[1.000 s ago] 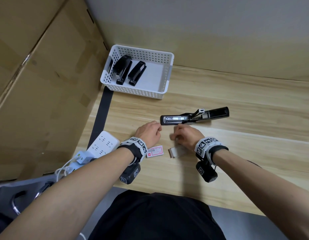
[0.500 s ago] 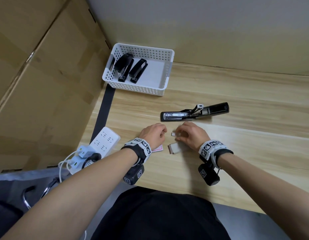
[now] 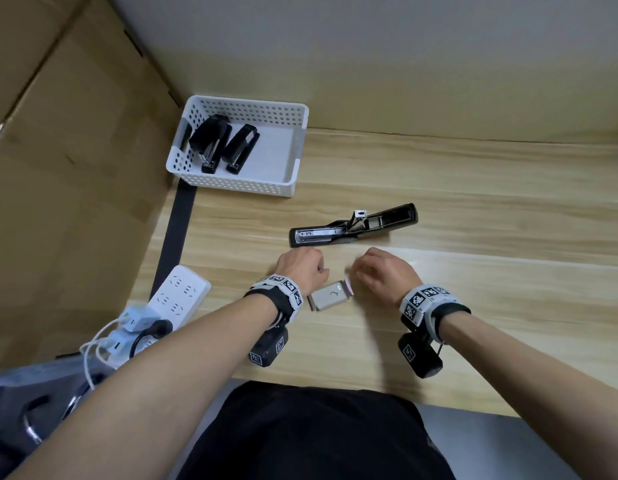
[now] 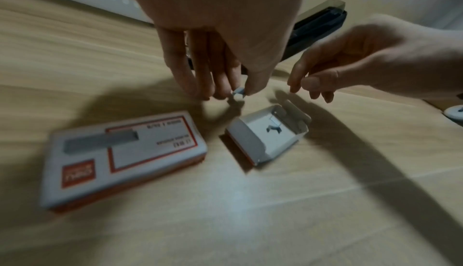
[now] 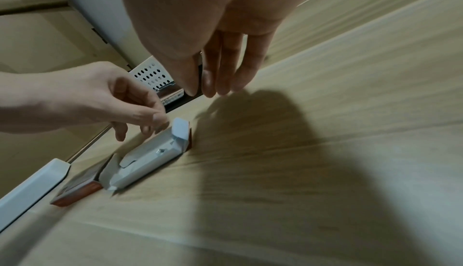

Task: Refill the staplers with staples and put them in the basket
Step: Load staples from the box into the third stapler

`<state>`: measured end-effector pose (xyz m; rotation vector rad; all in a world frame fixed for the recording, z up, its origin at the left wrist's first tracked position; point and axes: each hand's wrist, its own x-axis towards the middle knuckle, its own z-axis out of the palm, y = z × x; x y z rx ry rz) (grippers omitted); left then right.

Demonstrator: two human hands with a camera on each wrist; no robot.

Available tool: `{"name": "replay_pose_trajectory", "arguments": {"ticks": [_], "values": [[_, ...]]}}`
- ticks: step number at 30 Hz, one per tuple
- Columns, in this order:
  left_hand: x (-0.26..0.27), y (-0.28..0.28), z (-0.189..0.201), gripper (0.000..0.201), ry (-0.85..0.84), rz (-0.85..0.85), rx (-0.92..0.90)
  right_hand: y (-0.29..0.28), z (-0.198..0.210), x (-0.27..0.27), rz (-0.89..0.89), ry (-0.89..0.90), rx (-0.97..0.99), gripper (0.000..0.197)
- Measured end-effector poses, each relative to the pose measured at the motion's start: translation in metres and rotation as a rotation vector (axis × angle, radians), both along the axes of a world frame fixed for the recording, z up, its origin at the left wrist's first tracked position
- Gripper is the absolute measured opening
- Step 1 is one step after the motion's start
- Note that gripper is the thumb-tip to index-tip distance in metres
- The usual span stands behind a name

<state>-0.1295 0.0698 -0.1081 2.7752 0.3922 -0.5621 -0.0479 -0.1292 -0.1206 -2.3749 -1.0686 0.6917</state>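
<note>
A black stapler (image 3: 352, 225) lies swung open on the wooden table, its staple channel facing up. Just in front of it, my left hand (image 4: 238, 92) pinches a short strip of staples (image 4: 238, 92) between thumb and fingertips. My right hand (image 5: 205, 90) hovers beside it with relaxed fingers and holds nothing. Between my wrists sits the staple box's grey inner tray (image 3: 330, 296), with only a few loose staples in it. Its red and white sleeve (image 4: 125, 157) lies to the left. The white basket (image 3: 231, 183) at the back left holds two shut black staplers (image 3: 210, 143).
A white power strip (image 3: 179, 296) with plugs and cables lies at the table's left front edge. Cardboard panels wall in the left side and the back. Bare wooden table stretches to the right of the open stapler.
My hands have drawn apart, uncovering the inner tray between them. The staple strip that sat between both hands is now pinched by the left hand alone.
</note>
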Motion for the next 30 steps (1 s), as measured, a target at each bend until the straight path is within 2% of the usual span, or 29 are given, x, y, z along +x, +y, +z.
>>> {"name": "replay_pose_trajectory", "arguments": {"ticks": [3,7,11,14,18,30], "values": [[0.009,0.013,0.014,0.019,-0.068,0.039,-0.033,0.007,0.01,0.005,0.008,0.012,0.011,0.015],[0.033,0.039,0.03,0.02,-0.166,-0.014,-0.016,0.02,0.022,0.013,0.031,-0.007,0.013,0.016],[0.052,0.058,0.032,0.019,-0.181,-0.139,0.014,0.032,0.029,0.017,0.024,-0.021,0.021,0.016],[0.054,0.066,0.028,0.029,-0.165,-0.28,0.032,0.04,0.029,0.017,0.015,-0.024,0.037,0.015],[0.05,0.07,0.023,0.022,-0.132,-0.407,0.091,0.051,0.026,0.013,0.006,-0.018,0.07,0.013],[0.048,0.077,0.018,0.019,-0.142,-0.439,0.118,0.06,0.023,0.008,0.008,-0.001,0.044,0.012]]}}
